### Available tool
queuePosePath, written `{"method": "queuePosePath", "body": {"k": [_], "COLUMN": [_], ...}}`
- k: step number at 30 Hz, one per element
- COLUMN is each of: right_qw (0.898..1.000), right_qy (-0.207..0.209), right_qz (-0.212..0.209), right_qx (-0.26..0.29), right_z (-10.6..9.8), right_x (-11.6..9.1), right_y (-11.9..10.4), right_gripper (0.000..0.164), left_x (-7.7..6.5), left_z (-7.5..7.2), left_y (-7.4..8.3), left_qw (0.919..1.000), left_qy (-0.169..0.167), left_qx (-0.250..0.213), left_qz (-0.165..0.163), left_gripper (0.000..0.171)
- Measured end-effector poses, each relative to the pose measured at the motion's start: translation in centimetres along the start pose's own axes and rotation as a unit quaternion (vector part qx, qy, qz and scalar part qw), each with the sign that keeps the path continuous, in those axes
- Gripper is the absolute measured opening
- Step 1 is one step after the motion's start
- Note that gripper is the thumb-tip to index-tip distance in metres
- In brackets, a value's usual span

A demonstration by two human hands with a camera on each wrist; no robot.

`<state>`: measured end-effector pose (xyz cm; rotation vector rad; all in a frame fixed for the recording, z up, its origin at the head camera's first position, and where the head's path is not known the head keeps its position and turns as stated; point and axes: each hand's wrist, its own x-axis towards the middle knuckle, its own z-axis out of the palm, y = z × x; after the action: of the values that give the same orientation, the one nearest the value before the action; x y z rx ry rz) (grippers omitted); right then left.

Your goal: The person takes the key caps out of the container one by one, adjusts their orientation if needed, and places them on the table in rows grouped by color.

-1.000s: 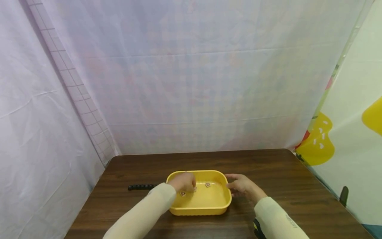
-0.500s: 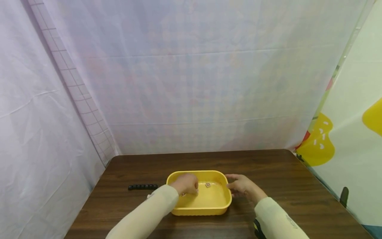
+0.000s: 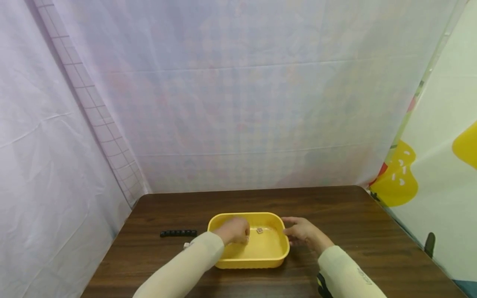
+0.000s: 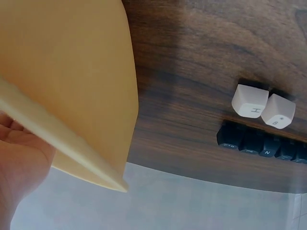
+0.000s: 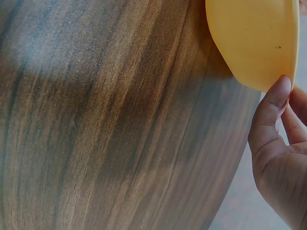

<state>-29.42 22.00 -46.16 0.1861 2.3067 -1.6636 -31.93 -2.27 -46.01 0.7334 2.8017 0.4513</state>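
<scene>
A yellow tray (image 3: 250,261) sits on the wooden table. My left hand (image 3: 234,229) reaches down inside it with fingers curled, a small pale keycap (image 3: 247,239) at the fingertips. Another keycap (image 3: 259,230) lies on the tray floor to the right of that hand. My right hand (image 3: 303,234) holds the tray's right end, its thumb (image 5: 278,91) pressed to the rim and the fingers behind it. The left wrist view shows the left hand (image 4: 26,167) partly hidden behind the tray wall.
Left of the tray, black keycaps (image 3: 179,233) stand in a row on the table. Two white keycaps (image 4: 250,100) sit side by side close to that row, partly covered by the left sleeve in the head view. Behind the table (image 3: 316,200) hangs a pale curtain (image 3: 238,124).
My left hand has shifted slightly to the right inside the tray, with the keycap at its fingertips. A keycap to its left is now hidden behind it. The right hand has stayed put.
</scene>
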Motion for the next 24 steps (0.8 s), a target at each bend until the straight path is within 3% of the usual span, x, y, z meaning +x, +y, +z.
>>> {"method": "queuePosePath", "body": {"k": [7,12,15,20,24], "right_qw": [1.000,1.000,1.000,1.000,1.000], "right_qy": [-0.006,-0.006,-0.007,-0.007,-0.010], "right_qz": [-0.006,-0.010,-0.012,-0.012,-0.012], "right_qx": [-0.004,-0.001,0.001,0.003,0.005], "right_z": [0.0,-0.1,-0.1,-0.1,-0.1], "right_x": [-0.1,-0.1,-0.1,-0.3,-0.3], "right_y": [-0.1,-0.2,-0.2,-0.2,-0.2], "right_gripper": [0.052,0.052,0.052,0.052,0.053], "left_x": [-0.4,-0.8,-0.9,-0.7,-0.8], "left_z": [-0.6,-1.0,-1.3,-2.0,-2.5], "left_y": [-0.1,-0.4,-0.7,-1.4,-1.8], "left_qw": [0.9990,0.9961,0.9969,0.9980,0.9967], "left_qy": [0.004,0.004,0.010,0.044,0.060], "left_qx": [-0.046,-0.088,-0.077,-0.009,-0.006], "left_qz": [-0.001,-0.005,0.006,0.046,0.055], "left_gripper": [0.010,0.024,0.028,0.005,0.005]}}
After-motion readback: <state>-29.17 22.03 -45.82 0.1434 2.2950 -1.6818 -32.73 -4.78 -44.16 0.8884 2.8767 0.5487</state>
